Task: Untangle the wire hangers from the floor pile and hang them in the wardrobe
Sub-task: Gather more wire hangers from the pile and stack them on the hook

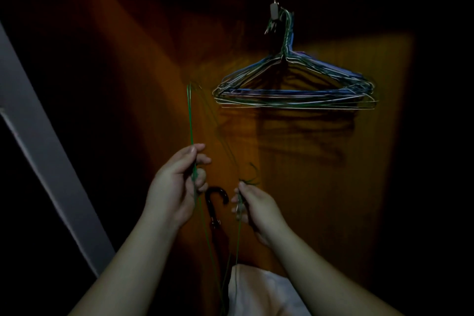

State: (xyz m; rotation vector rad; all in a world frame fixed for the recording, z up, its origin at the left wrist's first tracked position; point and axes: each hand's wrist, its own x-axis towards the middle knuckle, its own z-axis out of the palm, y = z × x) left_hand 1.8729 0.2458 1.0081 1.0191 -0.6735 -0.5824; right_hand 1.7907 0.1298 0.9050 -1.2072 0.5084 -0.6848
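Note:
I hold a green wire hanger (190, 120) upright on its side in front of a dim wooden wardrobe wall (320, 161). My left hand (177, 182) grips its long straight wire, which rises above my fingers. My right hand (252, 206) pinches the twisted neck just below the hook (250, 178). Up on the wall, a bundle of several wire hangers (292, 84) hangs from a small peg (274, 11), to the upper right of both hands.
A black umbrella handle (216, 202) curves up between my hands, lower down inside the wardrobe. A grey door edge or frame (38, 141) slants along the left. Something white (259, 290) lies at the bottom between my forearms. The surroundings are very dark.

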